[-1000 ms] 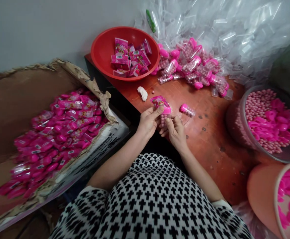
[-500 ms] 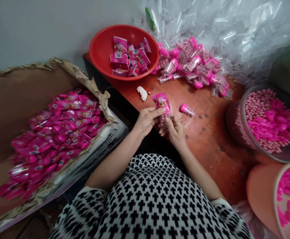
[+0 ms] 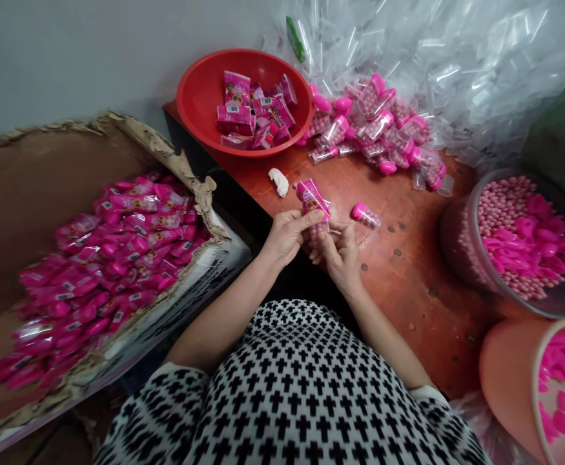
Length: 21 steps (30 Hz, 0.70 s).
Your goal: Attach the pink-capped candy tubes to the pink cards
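Note:
Both of my hands meet over the near edge of the red-brown table (image 3: 408, 258). My left hand (image 3: 289, 234) pinches a pink printed packet (image 3: 312, 196) that stands up above its fingers. My right hand (image 3: 341, 252) is closed on the small candy-filled tube (image 3: 317, 230) at the packet's lower end. One more pink-capped tube (image 3: 365, 214) lies on the table just right of my hands.
A red bowl (image 3: 199, 97) of pink packets stands at the back. A pile of filled tubes (image 3: 379, 126) and clear empty tubes (image 3: 447, 58) lies behind. A torn cardboard box (image 3: 44, 168) with finished packs (image 3: 98, 265) sits left. Tubs of pink candy and caps (image 3: 519, 232) stand right, with a white scrap (image 3: 278, 181).
The pink packet has turned more edge-on and upright between my fingers. My hands have stayed in the same spot.

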### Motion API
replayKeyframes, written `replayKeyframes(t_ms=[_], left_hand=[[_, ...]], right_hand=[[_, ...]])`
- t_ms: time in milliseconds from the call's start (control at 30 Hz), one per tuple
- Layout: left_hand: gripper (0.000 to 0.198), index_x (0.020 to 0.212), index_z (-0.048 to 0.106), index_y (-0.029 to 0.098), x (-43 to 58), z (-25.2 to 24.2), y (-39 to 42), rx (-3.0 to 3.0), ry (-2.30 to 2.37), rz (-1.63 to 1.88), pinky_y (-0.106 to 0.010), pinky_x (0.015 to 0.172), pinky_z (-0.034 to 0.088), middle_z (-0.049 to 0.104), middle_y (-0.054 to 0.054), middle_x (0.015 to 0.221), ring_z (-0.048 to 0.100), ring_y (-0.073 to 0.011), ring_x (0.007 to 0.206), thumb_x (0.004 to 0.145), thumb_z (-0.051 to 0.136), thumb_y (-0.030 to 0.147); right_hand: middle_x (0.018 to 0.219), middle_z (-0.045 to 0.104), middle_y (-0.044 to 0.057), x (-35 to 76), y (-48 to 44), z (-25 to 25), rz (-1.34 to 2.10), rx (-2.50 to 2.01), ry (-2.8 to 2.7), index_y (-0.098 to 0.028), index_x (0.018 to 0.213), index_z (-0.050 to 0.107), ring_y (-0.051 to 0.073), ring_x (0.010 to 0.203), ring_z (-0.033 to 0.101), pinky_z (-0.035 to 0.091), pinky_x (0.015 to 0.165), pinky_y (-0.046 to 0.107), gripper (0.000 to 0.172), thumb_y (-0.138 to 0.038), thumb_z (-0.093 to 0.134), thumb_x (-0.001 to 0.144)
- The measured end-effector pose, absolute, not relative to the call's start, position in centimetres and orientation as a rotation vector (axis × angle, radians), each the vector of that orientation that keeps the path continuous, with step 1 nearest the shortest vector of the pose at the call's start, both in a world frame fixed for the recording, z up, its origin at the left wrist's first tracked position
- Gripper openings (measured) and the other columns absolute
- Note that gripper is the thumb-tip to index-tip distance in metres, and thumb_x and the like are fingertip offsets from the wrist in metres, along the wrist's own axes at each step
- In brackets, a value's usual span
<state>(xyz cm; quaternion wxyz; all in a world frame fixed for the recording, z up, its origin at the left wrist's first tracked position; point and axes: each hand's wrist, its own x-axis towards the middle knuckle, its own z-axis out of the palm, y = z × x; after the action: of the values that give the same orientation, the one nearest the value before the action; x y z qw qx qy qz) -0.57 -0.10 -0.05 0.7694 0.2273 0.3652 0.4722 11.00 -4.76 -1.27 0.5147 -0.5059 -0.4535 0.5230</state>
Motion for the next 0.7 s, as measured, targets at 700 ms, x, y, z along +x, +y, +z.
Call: replayKeyframes(t_ms=[700], left_hand=[[0.026,0.066,0.067,0.009,-2.6,0.6,-2.9,0.382,0.766,1.094,-0.028,0.067,0.054,0.068,-0.006,0.068,0.063,-0.0133,0.064,0.061,0.084,0.028]], right_hand=[[0.060,0.064,-0.007,11.5,-1.5,0.0,1.587,-1.094,-1.171,-0.024,0.091,0.049,0.012,0.051,0.062,0.051,0.050,0.022,0.044,-0.045,0.080,0.067]])
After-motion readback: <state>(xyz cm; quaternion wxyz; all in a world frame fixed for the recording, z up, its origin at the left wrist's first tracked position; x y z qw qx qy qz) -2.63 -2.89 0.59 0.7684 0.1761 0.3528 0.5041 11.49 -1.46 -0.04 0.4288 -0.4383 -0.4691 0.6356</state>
